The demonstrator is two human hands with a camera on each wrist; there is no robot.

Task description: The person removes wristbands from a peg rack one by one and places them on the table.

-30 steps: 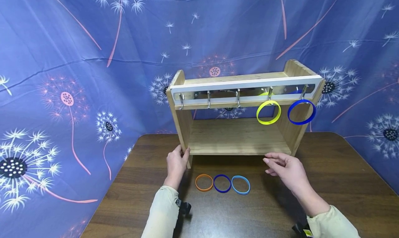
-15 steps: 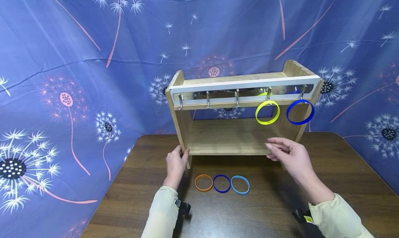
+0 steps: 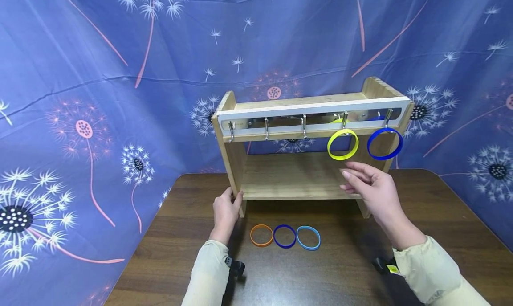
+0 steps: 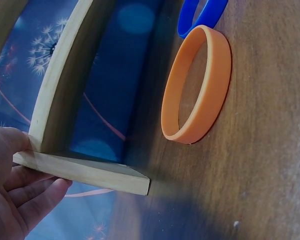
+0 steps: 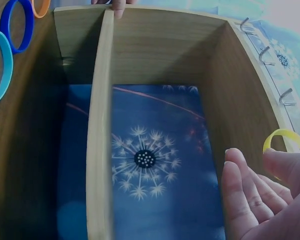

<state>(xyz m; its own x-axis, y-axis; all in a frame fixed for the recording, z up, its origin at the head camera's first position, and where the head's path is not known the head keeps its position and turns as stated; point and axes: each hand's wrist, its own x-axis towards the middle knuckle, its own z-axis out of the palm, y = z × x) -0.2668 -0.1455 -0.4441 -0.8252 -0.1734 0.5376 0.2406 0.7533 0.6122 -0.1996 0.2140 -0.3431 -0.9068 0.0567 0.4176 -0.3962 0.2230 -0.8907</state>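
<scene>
A wooden shelf (image 3: 296,174) with a hook rail (image 3: 280,124) along its upper front stands on the table. My left hand (image 3: 226,211) grips the lower left corner; in the left wrist view the thumb lies on the board and the fingers on the outer side. A yellow silicone wristband (image 3: 330,151) and a blue wristband (image 3: 370,151) hang from the two rightmost hooks. Just below the yellow one is my right hand (image 3: 374,188), holding nothing. In the right wrist view its fingers (image 5: 240,192) are extended, apart from the thumb.
On the table (image 3: 180,252), in front of the shelf, lie an orange wristband (image 3: 252,240), a dark blue wristband (image 3: 275,240) and a light blue wristband (image 3: 299,241). Three hooks at the left of the rail carry no bands. A patterned blue cloth (image 3: 160,43) hangs behind.
My right hand has risen from the shelf's lower front edge to just under the yellow wristband. The left hand stays at the shelf corner, and the wristbands keep their places.
</scene>
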